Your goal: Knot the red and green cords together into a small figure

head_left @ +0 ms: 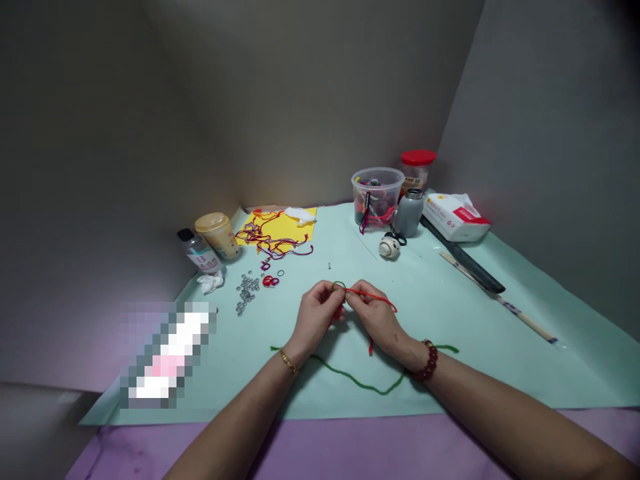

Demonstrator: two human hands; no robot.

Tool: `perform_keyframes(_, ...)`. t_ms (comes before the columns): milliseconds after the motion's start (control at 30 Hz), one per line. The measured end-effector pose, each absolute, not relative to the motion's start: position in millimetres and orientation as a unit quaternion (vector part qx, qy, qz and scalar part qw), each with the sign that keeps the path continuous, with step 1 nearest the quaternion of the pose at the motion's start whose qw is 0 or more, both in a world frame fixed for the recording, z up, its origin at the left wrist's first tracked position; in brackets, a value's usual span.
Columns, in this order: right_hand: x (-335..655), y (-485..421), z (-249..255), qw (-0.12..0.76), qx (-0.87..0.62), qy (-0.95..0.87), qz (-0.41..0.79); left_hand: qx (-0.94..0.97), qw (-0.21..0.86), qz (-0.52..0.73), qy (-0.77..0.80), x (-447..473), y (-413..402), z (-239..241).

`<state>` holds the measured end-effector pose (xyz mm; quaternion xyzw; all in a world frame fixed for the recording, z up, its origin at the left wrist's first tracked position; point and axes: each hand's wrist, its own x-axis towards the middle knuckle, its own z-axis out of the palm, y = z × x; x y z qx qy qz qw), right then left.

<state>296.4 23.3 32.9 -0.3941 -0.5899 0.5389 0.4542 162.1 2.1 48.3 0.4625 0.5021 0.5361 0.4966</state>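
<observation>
My left hand (320, 308) and my right hand (375, 319) meet fingertip to fingertip over the middle of the table. A small green loop (339, 284) rises from the pinch of my left thumb and fingers. Red cord (373, 295) runs out of my right hand's pinch and trails over its back. More red shows below the fingers, and a red cord end hangs beside my right palm. How the cord and loop join is hidden by my fingertips. On the table below my wrists lies a loose green cord (367, 387), passing under both arms.
Grey rings (247, 293) lie at left, near red rings (269, 281). Behind them, knotted cords cover yellow paper (300, 230). Bottles stand at far left. At back right are a clear tub (377, 197), a grey bottle (409, 215), black-handled scissors (397, 238) and tissues (455, 217).
</observation>
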Motion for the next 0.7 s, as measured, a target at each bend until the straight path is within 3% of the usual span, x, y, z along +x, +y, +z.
perform_keyframes(200, 295.2, 23.5, 36.5, 0.443, -0.383, -0.596, 0.55, 0.424, 0.575, 0.51, 0.479, 156.1, 3.7, 57.9)
perform_keyframes(700, 294.2, 20.9, 36.7, 0.456, -0.396, -0.54, 0.585, 0.48, 0.491, 0.5, 0.527, 160.0, 1.1, 58.5)
